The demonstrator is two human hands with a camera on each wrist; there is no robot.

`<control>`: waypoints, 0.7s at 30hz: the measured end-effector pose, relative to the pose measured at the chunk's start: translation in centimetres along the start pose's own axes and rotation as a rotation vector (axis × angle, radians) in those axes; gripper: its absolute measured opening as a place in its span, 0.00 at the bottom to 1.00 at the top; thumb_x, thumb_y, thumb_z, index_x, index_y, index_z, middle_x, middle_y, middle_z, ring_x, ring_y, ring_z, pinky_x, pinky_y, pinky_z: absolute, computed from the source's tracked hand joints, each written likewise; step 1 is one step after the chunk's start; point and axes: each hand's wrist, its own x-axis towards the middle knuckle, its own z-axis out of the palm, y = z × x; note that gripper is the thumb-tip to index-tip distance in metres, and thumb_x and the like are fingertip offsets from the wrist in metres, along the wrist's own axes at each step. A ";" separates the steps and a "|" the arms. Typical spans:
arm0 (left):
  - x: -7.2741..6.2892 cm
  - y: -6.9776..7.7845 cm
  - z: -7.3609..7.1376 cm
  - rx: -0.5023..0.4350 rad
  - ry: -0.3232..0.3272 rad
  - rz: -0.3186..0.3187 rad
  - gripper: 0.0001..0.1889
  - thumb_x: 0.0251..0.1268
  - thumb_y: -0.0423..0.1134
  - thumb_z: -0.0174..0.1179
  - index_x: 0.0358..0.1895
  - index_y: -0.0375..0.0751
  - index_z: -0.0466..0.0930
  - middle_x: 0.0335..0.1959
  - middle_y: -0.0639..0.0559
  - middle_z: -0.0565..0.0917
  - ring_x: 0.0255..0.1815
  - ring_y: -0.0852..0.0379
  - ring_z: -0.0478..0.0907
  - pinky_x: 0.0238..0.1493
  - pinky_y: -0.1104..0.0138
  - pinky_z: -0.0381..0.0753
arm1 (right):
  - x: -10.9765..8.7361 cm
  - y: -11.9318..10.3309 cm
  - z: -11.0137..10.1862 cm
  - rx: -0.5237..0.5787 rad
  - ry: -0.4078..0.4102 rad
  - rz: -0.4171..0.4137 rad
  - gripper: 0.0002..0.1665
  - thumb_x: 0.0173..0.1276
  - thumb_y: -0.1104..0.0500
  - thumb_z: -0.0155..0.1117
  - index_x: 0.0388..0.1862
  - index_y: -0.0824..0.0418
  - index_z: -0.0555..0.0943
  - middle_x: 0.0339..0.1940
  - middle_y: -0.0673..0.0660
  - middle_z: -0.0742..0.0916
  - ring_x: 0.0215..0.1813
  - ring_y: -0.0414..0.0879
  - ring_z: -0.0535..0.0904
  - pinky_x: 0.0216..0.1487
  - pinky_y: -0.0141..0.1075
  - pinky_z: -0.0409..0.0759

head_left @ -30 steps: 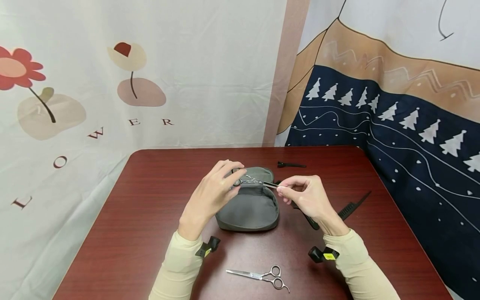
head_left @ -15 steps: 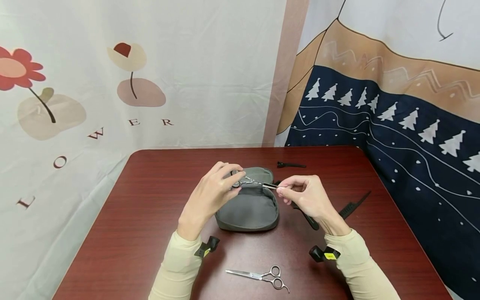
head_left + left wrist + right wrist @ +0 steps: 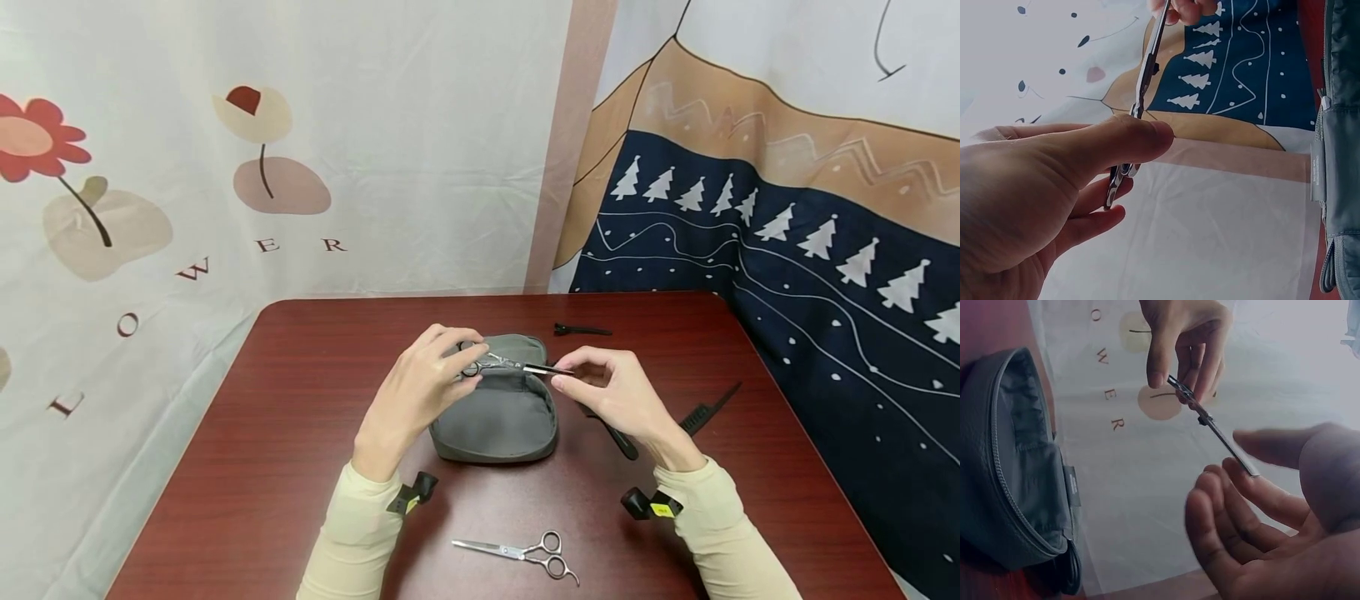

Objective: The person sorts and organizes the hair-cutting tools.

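Note:
My left hand [image 3: 416, 387] holds a pair of slim silver scissors [image 3: 517, 364] by the handle end, thumb and fingers at the finger rings. The blades point right, over the back of an open grey zip case [image 3: 495, 429]. At the tip is my right hand [image 3: 618, 396]; in the right wrist view its thumb stands apart from the blade [image 3: 1232, 447], while the tip lies against or very near the index finger. Several fingers of that hand are bent loosely. Nearer me, a second pair of silver scissors [image 3: 512, 552] lies on the table.
Behind the case lies a black hair clip [image 3: 585, 330]. A black comb [image 3: 697, 418] is partly hidden by the right wrist. Between case and right hand, a black long-handled item [image 3: 622, 443] is partly covered. The red-brown table [image 3: 300, 417] meets hanging printed cloths [image 3: 420, 167].
My right thumb and finger have loosened from the scissors' tip, so more of the blade shows between them. The left hand has shifted slightly left, still holding the scissors.

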 end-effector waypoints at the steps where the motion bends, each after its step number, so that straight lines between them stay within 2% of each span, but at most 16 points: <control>1: 0.0 0.0 0.0 0.002 0.004 -0.002 0.22 0.54 0.30 0.88 0.54 0.43 0.94 0.55 0.49 0.91 0.51 0.48 0.85 0.46 0.61 0.91 | 0.0 0.0 -0.1 -0.010 -0.004 -0.014 0.10 0.76 0.61 0.79 0.54 0.56 0.92 0.47 0.55 0.93 0.44 0.44 0.89 0.43 0.32 0.89; 4: -0.1 -0.2 0.0 0.015 0.018 -0.001 0.22 0.54 0.31 0.89 0.53 0.43 0.94 0.55 0.49 0.92 0.50 0.48 0.85 0.44 0.60 0.91 | 0.0 0.0 -0.2 -0.029 -0.017 -0.052 0.15 0.77 0.61 0.78 0.59 0.55 0.91 0.54 0.55 0.93 0.51 0.45 0.89 0.51 0.30 0.89; 9: -0.2 -0.4 0.0 0.023 0.039 0.007 0.23 0.52 0.31 0.89 0.53 0.42 0.94 0.54 0.48 0.91 0.48 0.47 0.84 0.42 0.60 0.90 | 0.0 0.2 -0.4 -0.028 -0.030 -0.105 0.22 0.79 0.61 0.75 0.69 0.57 0.87 0.68 0.56 0.91 0.67 0.40 0.87 0.74 0.30 0.84; 13: -0.3 -0.6 -0.2 0.019 0.054 0.005 0.23 0.52 0.30 0.89 0.53 0.40 0.94 0.53 0.47 0.92 0.47 0.46 0.84 0.41 0.61 0.89 | 0.1 0.5 -0.6 -0.065 -0.022 -0.147 0.28 0.80 0.61 0.74 0.76 0.55 0.83 0.75 0.56 0.87 0.73 0.41 0.85 0.79 0.33 0.82; 16: -0.4 -0.9 -0.4 0.018 0.064 -0.003 0.23 0.52 0.30 0.89 0.53 0.40 0.94 0.53 0.46 0.92 0.47 0.47 0.84 0.42 0.60 0.90 | 0.3 0.9 -0.8 -0.109 -0.010 -0.167 0.32 0.79 0.60 0.74 0.79 0.52 0.81 0.78 0.55 0.85 0.77 0.46 0.82 0.83 0.41 0.79; 21: -0.6 -1.5 -0.8 0.015 0.089 -0.011 0.23 0.51 0.29 0.89 0.53 0.38 0.95 0.53 0.45 0.92 0.46 0.45 0.84 0.43 0.58 0.90 | 0.7 1.7 -1.1 -0.172 0.003 -0.172 0.36 0.79 0.57 0.75 0.83 0.46 0.78 0.83 0.52 0.82 0.84 0.56 0.75 0.87 0.64 0.69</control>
